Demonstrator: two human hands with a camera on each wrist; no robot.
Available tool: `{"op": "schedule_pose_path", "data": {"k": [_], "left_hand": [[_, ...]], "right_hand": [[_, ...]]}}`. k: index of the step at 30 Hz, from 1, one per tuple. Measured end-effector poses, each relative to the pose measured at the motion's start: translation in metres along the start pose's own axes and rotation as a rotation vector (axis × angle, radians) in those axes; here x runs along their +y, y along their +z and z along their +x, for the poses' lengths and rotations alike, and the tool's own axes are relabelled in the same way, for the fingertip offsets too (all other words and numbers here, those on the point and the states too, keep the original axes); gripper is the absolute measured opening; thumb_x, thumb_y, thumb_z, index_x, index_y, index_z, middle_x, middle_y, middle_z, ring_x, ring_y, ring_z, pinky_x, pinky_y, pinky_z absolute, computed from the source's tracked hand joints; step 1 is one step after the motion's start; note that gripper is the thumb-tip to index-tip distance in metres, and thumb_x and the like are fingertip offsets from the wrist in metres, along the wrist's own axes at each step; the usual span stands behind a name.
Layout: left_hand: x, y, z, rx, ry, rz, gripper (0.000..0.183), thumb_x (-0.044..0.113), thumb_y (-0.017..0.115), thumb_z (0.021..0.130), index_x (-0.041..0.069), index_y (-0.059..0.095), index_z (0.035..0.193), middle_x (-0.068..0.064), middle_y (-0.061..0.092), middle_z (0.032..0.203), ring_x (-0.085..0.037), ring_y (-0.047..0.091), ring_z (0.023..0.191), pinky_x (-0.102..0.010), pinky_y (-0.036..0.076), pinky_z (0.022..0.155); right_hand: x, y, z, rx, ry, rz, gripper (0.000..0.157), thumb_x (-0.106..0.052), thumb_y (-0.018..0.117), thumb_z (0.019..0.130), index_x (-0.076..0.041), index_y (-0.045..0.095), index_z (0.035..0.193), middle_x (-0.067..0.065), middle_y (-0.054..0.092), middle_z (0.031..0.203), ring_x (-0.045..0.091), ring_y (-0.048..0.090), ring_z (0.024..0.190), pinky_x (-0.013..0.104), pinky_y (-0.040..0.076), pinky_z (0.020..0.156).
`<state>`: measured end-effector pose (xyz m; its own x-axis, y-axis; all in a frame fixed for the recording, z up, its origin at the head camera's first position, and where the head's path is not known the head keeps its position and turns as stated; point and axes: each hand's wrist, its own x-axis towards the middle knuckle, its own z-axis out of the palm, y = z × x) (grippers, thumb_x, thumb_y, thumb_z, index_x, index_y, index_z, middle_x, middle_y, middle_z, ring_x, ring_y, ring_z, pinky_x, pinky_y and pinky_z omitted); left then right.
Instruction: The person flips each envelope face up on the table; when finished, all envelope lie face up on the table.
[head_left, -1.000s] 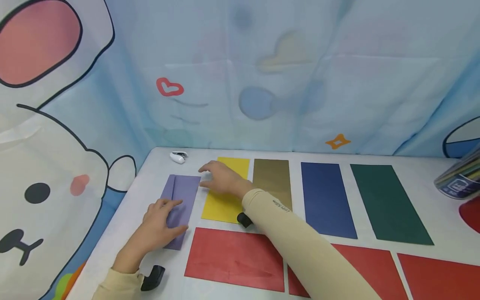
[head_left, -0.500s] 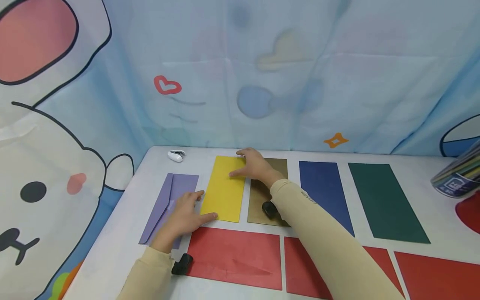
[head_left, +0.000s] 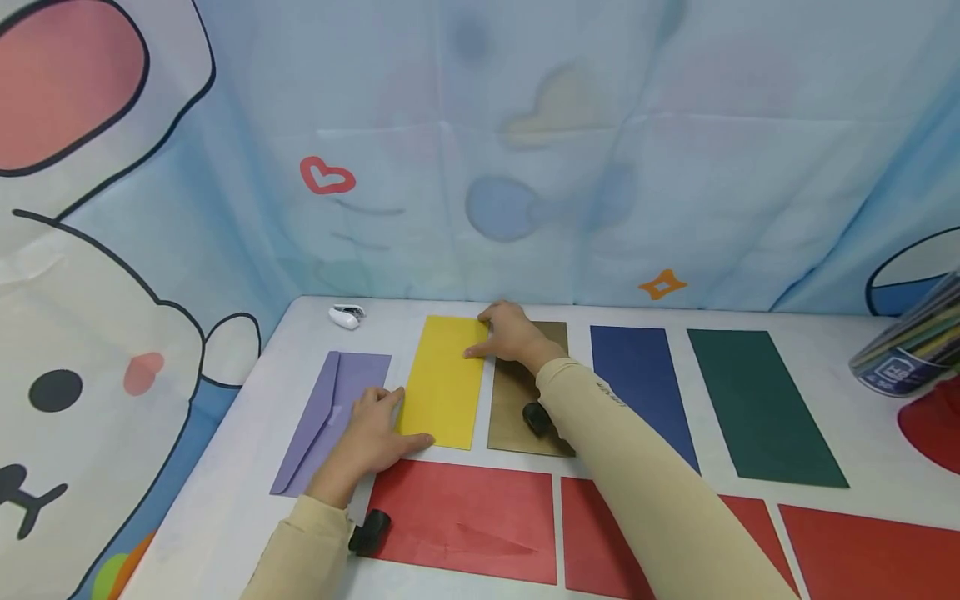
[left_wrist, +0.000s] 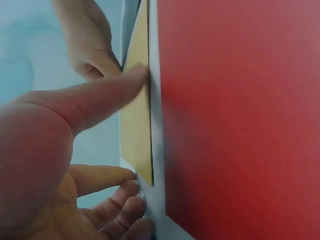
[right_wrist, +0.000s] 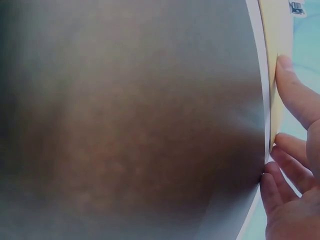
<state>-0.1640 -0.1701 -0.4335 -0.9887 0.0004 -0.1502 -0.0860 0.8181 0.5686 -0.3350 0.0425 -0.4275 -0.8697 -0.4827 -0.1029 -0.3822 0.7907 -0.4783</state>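
The left hand [head_left: 369, 442] and right hand [head_left: 514, 337], thumbs apart from fingers, touch the yellow envelope [head_left: 438, 387] near-left and far-right; light, even nudges suit best.

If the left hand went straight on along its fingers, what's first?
The flat yellow paper rectangle: the left hand sits right at its left edge, though exact fingertip contact is hard to judge.

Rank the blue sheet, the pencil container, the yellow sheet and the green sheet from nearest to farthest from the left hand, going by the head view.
From the left hand:
1. Yellow sheet, right beside it
2. Blue sheet, farther right
3. Green sheet, right of the blue
4. Pencil container, at the far right
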Motion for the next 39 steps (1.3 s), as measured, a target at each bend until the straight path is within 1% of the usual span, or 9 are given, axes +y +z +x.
{"op": "schedule_pose_path", "data": {"k": [4,9,14,17,22,26,29,35,39], "left_hand": [[0.001,0.000,-0.002,0.008,-0.040,0.005,0.089,0.037,0.082,0.084,-0.009,0.041,0.148,-0.025,0.039,0.140,-0.040,0.035,0.130,-0.056,0.040,0.103],[0.003,0.001,-0.005,0.049,-0.063,0.033,0.089,0.036,0.082,0.083,-0.014,0.041,0.145,-0.029,0.037,0.139,-0.043,0.034,0.131,-0.055,0.039,0.103],[0.008,0.003,-0.007,0.076,-0.082,0.074,0.087,0.039,0.086,0.079,-0.015,0.050,0.137,-0.031,0.043,0.132,-0.044,0.041,0.124,-0.055,0.044,0.099],[0.012,0.005,-0.007,0.075,-0.099,0.070,0.088,0.039,0.088,0.076,-0.013,0.051,0.137,-0.030,0.048,0.129,-0.042,0.047,0.119,-0.054,0.046,0.098],[0.017,0.006,-0.006,0.079,-0.115,-0.003,0.087,0.032,0.091,0.074,-0.010,0.050,0.139,-0.021,0.060,0.116,-0.036,0.057,0.108,-0.050,0.049,0.094],[0.019,0.007,-0.005,0.088,-0.131,-0.043,0.093,0.029,0.093,0.071,-0.006,0.046,0.143,-0.021,0.056,0.120,-0.035,0.058,0.105,-0.050,0.049,0.093],[0.018,0.007,-0.006,0.103,-0.130,-0.022,0.096,0.029,0.094,0.069,-0.006,0.045,0.143,-0.025,0.050,0.126,-0.038,0.055,0.111,-0.052,0.048,0.095],[0.013,0.007,-0.007,0.112,-0.123,-0.037,0.091,0.025,0.095,0.068,-0.006,0.049,0.140,-0.021,0.059,0.120,-0.035,0.058,0.108,-0.050,0.050,0.092],[0.012,0.004,-0.007,0.115,-0.101,-0.105,0.089,0.017,0.094,0.067,-0.005,0.049,0.141,-0.020,0.061,0.119,-0.033,0.061,0.105,-0.048,0.053,0.088]], "right_hand": [[-0.001,0.002,0.000,-0.017,0.004,-0.011,0.076,-0.042,0.079,0.087,0.004,0.053,0.142,0.021,0.045,0.147,0.038,0.036,0.140,0.044,0.031,0.114],[-0.003,0.003,0.001,-0.028,-0.014,-0.047,0.074,-0.042,0.078,0.088,0.002,0.054,0.142,0.022,0.048,0.143,0.037,0.041,0.136,0.044,0.033,0.112],[-0.005,0.004,0.000,-0.027,-0.026,-0.076,0.073,-0.043,0.076,0.089,0.001,0.055,0.142,0.022,0.049,0.138,0.038,0.043,0.131,0.044,0.035,0.111],[-0.005,0.004,-0.001,-0.023,-0.030,-0.081,0.072,-0.043,0.076,0.089,0.002,0.055,0.142,0.022,0.050,0.137,0.038,0.043,0.130,0.045,0.036,0.110],[-0.005,0.004,-0.003,-0.016,-0.023,-0.078,0.073,-0.043,0.075,0.090,0.002,0.054,0.143,0.021,0.050,0.135,0.038,0.043,0.128,0.045,0.036,0.109],[-0.004,0.004,-0.003,-0.015,-0.011,-0.068,0.074,-0.043,0.075,0.090,0.002,0.052,0.144,0.021,0.049,0.135,0.038,0.042,0.129,0.045,0.036,0.109],[-0.003,0.005,-0.003,-0.011,-0.006,-0.063,0.074,-0.043,0.075,0.090,0.002,0.052,0.144,0.021,0.048,0.135,0.038,0.042,0.130,0.045,0.036,0.109],[-0.004,0.004,-0.004,-0.006,-0.012,-0.066,0.074,-0.042,0.075,0.090,0.003,0.052,0.143,0.022,0.048,0.136,0.040,0.042,0.130,0.045,0.036,0.110],[-0.004,0.003,-0.005,-0.010,-0.006,-0.069,0.074,-0.042,0.075,0.090,0.004,0.051,0.144,0.022,0.047,0.138,0.040,0.041,0.132,0.046,0.035,0.110]]}}
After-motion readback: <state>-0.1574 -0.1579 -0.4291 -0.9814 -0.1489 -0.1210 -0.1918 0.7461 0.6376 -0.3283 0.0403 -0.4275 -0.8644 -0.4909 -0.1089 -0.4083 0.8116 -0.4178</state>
